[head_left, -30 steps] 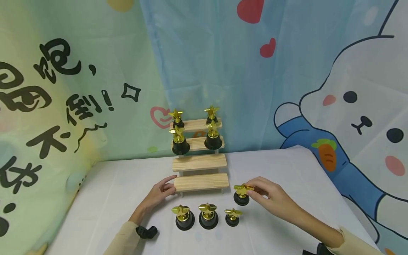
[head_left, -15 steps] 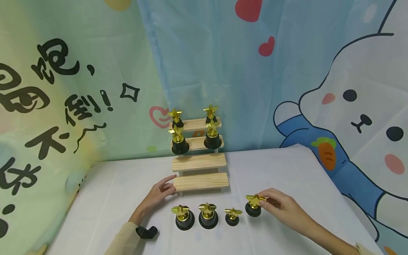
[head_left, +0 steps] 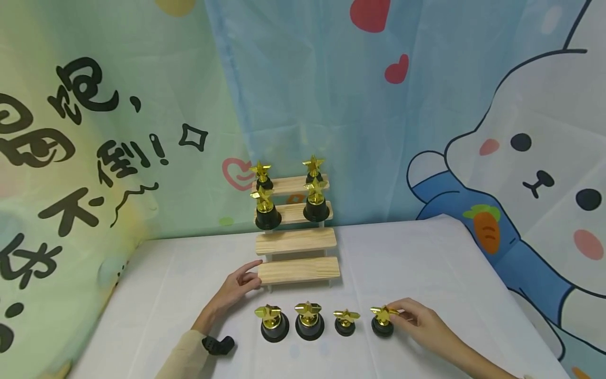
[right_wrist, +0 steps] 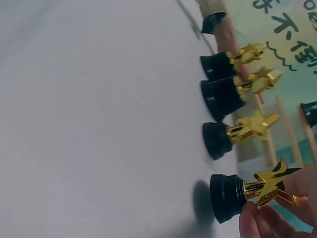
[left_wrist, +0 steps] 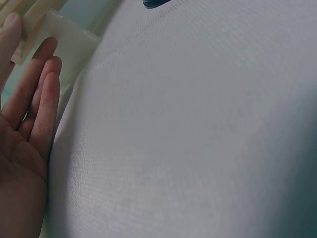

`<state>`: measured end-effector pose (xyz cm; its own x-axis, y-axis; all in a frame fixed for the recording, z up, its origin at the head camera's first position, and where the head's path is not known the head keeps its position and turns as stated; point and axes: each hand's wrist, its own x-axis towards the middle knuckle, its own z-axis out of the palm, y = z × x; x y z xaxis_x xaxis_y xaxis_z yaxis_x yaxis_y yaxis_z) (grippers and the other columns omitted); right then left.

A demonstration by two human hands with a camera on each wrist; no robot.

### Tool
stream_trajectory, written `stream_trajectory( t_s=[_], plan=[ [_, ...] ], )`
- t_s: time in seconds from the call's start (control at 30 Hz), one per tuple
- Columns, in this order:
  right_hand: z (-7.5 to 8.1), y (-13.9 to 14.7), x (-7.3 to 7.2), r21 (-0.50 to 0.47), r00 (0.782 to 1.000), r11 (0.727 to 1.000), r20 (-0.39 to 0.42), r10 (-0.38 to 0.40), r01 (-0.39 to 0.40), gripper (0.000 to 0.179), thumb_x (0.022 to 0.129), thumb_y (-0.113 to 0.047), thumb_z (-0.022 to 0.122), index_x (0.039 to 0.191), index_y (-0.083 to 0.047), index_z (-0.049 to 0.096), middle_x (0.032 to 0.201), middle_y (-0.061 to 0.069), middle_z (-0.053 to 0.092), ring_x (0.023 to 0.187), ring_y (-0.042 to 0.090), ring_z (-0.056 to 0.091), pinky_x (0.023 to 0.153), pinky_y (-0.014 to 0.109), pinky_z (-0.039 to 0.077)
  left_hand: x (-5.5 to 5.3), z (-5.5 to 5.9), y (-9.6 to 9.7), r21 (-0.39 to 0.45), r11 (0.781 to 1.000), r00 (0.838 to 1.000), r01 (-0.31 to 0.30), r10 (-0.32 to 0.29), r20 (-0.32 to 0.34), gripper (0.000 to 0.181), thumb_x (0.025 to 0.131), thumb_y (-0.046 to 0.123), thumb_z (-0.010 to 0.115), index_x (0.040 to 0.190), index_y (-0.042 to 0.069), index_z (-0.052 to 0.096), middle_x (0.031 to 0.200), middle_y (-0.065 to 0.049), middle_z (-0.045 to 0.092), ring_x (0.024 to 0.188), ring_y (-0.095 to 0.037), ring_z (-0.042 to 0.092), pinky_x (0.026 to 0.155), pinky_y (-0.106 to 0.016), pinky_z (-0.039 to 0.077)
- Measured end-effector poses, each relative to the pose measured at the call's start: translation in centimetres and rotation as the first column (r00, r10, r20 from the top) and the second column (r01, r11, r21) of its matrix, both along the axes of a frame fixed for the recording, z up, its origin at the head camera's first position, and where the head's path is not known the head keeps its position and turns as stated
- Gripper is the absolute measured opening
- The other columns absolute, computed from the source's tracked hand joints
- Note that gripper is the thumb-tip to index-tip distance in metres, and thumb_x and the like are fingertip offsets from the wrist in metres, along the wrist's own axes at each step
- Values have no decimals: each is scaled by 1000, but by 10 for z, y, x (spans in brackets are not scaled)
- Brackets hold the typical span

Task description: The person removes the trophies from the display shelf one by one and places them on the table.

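My right hand (head_left: 418, 322) pinches a small star trophy (head_left: 382, 326) by its gold star. In the right wrist view its black base (right_wrist: 225, 198) is low over the white cloth, with a shadow beside it. To its left, in a row, stand a small trophy (head_left: 344, 326) and two larger ones, a middle trophy (head_left: 310, 327) and a left trophy (head_left: 274, 329). My left hand (head_left: 235, 288) touches the left end of the wooden stand's lowest step (head_left: 299, 271). Its fingers (left_wrist: 45, 106) look fairly straight in the left wrist view.
Two trophies stand on the stand's top step (head_left: 288, 186), and two larger ones on the second step (head_left: 292, 213). The two lower steps are bare wood. A white cloth (head_left: 199, 263) covers the table, and a printed curtain (head_left: 331, 105) hangs behind it.
My right hand has carried the small trophy from beside the stand toward me and to the right, level with the front row. The left hand has stayed at the stand.
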<state>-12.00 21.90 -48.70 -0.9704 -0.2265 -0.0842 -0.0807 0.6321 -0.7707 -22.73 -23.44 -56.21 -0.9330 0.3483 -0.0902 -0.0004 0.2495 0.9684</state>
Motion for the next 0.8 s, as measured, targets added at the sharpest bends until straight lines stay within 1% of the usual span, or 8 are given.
stream_trajectory(
  t_s=[0.1,0.17,0.37,0.47,0.63,0.8],
  plan=[
    [-8,0,2,5,1000,1000,-2,1,-1,20,90,-19,68,107,-9,69,105,4,68,84,1,62,71,19,52,0,0,0,-6,1000,1000,-7,7,5,58,95,24,64,147,14,41,114,-12,70,95,-3,67,87,-21,52],
    [-10,0,3,3,1000,1000,4,-4,3,22,90,-20,68,108,-9,69,106,5,68,83,1,62,71,19,52,0,-1,0,-10,1000,1000,-5,5,3,59,95,25,64,147,14,40,115,-14,70,95,-3,66,87,-21,52],
    [-10,-2,5,37,999,999,27,-40,39,22,90,-20,68,109,-9,68,107,3,68,85,6,64,72,19,52,1,0,1,8,1000,1000,-4,4,14,59,94,24,64,148,13,40,117,-16,69,96,-3,66,87,-21,51],
    [-10,-1,5,49,997,997,51,-54,51,24,89,-22,69,109,-10,69,106,3,68,84,5,63,71,19,51,2,0,2,5,1000,1000,-9,9,20,59,94,24,64,147,14,40,117,-16,68,96,-3,66,87,-21,51],
    [-11,2,6,36,996,999,82,-35,32,27,91,-25,67,112,-8,67,108,5,69,84,3,62,70,19,50,0,-2,1,-9,1000,1000,-17,17,21,59,94,25,64,147,15,41,116,-15,69,96,-4,66,87,-21,52],
    [-13,5,5,10,996,999,82,31,-32,30,92,-24,66,114,-5,64,107,8,69,82,3,62,69,20,51,-2,-3,0,7,1000,1000,-15,14,12,57,94,22,64,146,14,42,116,-17,68,95,-4,66,87,-21,51]
  ],
)
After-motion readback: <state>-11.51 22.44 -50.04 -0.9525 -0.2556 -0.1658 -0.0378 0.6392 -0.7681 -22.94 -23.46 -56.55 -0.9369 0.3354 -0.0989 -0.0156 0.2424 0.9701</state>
